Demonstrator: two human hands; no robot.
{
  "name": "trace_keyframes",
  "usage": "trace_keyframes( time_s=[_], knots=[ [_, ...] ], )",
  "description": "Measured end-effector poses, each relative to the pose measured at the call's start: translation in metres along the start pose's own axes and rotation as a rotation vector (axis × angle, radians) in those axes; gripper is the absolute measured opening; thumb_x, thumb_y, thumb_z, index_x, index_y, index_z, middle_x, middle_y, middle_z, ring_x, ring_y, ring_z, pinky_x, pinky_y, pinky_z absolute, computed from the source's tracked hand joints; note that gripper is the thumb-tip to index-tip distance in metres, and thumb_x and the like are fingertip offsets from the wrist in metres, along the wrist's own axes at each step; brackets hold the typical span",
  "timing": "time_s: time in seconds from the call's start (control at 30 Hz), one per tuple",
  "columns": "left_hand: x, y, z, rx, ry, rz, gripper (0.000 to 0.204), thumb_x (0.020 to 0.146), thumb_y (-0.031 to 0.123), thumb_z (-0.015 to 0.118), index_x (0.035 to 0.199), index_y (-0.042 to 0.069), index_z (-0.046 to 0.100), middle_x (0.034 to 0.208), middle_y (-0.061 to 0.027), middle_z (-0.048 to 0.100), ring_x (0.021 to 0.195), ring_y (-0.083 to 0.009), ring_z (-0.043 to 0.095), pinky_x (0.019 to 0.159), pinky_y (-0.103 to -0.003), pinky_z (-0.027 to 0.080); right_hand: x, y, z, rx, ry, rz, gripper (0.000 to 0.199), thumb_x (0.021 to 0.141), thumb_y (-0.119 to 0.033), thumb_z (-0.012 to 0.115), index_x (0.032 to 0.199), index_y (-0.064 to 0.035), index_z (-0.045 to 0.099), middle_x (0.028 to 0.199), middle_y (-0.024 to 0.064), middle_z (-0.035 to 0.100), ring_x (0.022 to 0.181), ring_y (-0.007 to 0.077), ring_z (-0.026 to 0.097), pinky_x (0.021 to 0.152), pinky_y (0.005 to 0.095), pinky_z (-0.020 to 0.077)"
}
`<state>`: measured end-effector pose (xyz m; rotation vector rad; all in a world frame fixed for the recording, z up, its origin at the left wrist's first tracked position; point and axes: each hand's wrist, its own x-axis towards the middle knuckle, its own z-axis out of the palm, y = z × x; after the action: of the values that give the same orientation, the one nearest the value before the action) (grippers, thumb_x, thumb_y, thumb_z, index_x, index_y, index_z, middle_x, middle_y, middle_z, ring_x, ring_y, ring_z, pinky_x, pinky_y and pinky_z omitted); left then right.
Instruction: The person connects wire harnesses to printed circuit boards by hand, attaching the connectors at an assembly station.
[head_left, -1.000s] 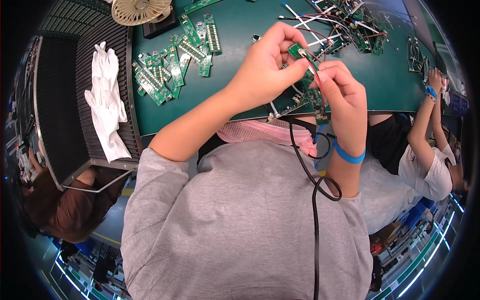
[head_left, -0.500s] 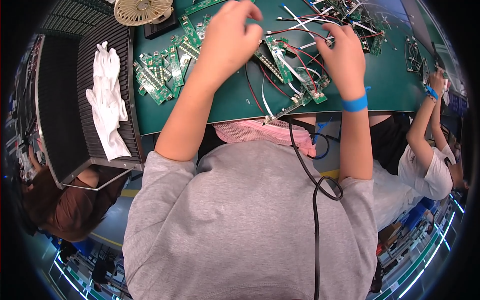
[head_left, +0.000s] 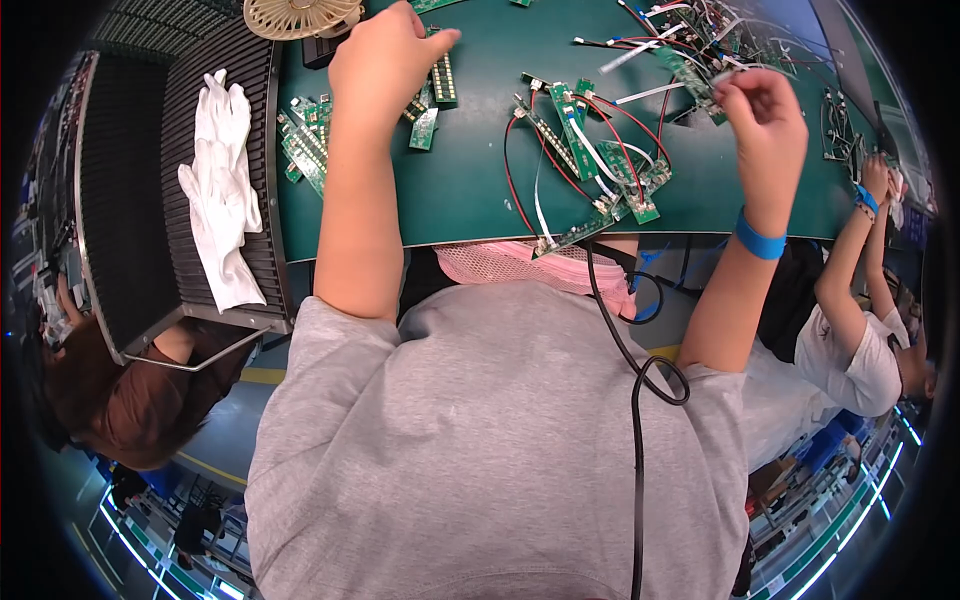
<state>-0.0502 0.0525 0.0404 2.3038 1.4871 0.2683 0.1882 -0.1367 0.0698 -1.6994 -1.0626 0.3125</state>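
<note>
My left hand (head_left: 385,60) is over the left group of green circuit boards, its thumb spread away from the curled fingers; the fingertips are partly hidden. Narrow boards lie under and beside it, such as one circuit board (head_left: 443,78) by the thumb and a pile of boards (head_left: 305,150) to its left. At the right, my right hand (head_left: 770,125), with a blue wristband (head_left: 759,238), has its thumb and fingers closed on a blurred green circuit board (head_left: 690,85). Between the hands lies a cluster of wired boards (head_left: 570,120) with red, black and white leads, reaching the table's near edge.
A heap of wired boards (head_left: 725,35) fills the far right of the green table (head_left: 470,190). A cream fan (head_left: 300,15) stands far left. White gloves (head_left: 222,190) rest on a black ribbed rack (head_left: 178,200). A black cable (head_left: 637,450) hangs before me. A co-worker's hands (head_left: 878,180) are at the right.
My left hand has moved left, over the left boards. My right hand has moved right, away from the wired cluster, and now holds a circuit board by the far-right heap.
</note>
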Motion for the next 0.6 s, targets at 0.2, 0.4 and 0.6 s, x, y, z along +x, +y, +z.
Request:
trace_keyframes(
  time_s=[0.2,0.4,0.6],
  knots=[
    [0.000,0.001,0.008,0.129,-0.057,-0.006,0.039,0.069,0.042,0.063,0.083,0.007,0.053,0.068,-0.0099,0.060,0.066,-0.0264,0.058,0.062,-0.036,0.044,-0.014,-0.014,-0.011,0.242,0.160,0.043,0.029,0.078,0.003,0.050,0.106,0.0042,0.045,0.079,0.0088,0.058,0.069,0.0119,0.055,0.066,0.0217,0.0444],
    [0.003,0.002,0.016,0.054,0.154,0.049,0.027,0.069,0.030,0.059,0.085,0.008,0.055,0.078,-0.0103,0.060,0.076,-0.0291,0.058,0.065,-0.038,0.045,-0.027,-0.021,-0.007,0.358,0.135,0.130,0.026,0.083,-0.004,0.048,0.107,0.0035,0.051,0.072,0.0049,0.056,0.062,0.0107,0.054,0.060,0.0208,0.0417],
    [0.011,-0.010,0.028,0.034,0.291,0.167,0.025,0.069,0.025,0.059,0.084,0.005,0.057,0.081,-0.0124,0.057,0.078,-0.0294,0.056,0.071,-0.038,0.044,-0.033,-0.027,0.000,0.334,0.175,0.168,0.022,0.084,-0.005,0.049,0.103,0.0042,0.053,0.069,0.0032,0.053,0.061,0.0108,0.053,0.060,0.0213,0.0427]
  ],
)
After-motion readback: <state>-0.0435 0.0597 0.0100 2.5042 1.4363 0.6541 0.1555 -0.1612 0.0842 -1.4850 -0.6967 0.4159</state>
